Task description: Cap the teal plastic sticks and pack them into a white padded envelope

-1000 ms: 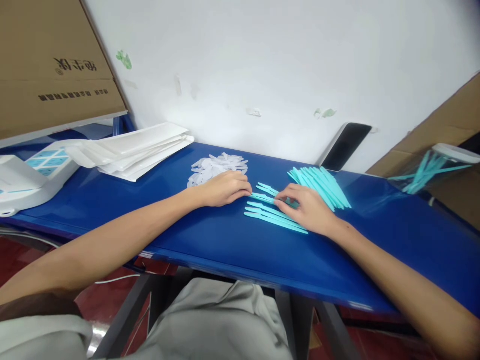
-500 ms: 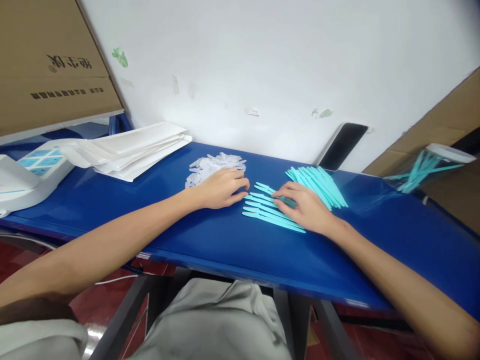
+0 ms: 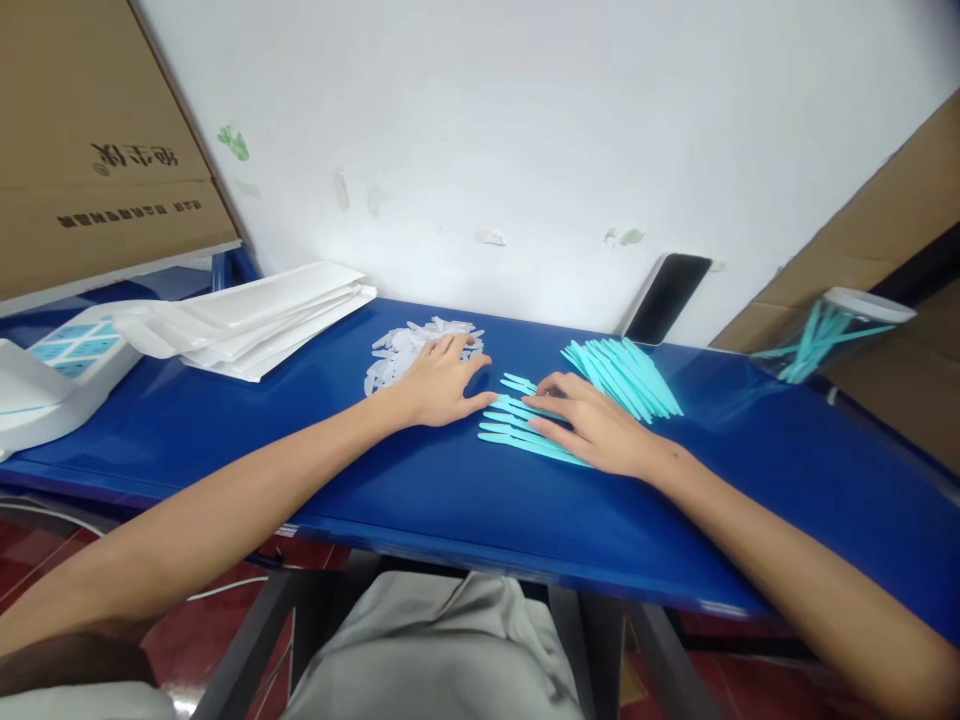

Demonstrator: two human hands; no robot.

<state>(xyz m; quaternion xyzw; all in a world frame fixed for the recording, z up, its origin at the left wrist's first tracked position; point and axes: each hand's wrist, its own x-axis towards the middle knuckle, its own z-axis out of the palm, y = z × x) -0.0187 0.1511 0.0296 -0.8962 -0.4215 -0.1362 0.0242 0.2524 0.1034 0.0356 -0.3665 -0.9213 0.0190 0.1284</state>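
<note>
A row of slim turquoise sticks (image 3: 525,440), shaped like eyebrow razors, lies side by side on the blue table. Over the row rests my right hand (image 3: 592,425), fingers apart and bent, their tips on or just above the sticks; it covers part of several. My left hand (image 3: 439,388) is open with its fingers spread at the edge of a heap of small whitish translucent plastic pieces (image 3: 397,350). Its thumb tip reaches the narrow end of one stick; contact is unclear. Behind my right hand lies a larger pile of the same sticks (image 3: 626,375).
White paper sleeves (image 3: 262,315) are stacked left on the blue table (image 3: 420,490), beside a white device with blue panels (image 3: 75,350). A phone (image 3: 667,298) leans on the wall. A clear container of turquoise sticks (image 3: 814,335) lies right. Cardboard (image 3: 112,90) stands back left.
My left fingers have spread wider, the thumb moving away from the forefinger. My right hand's fingers have shifted slightly over the row. The whole view has tilted a little.
</note>
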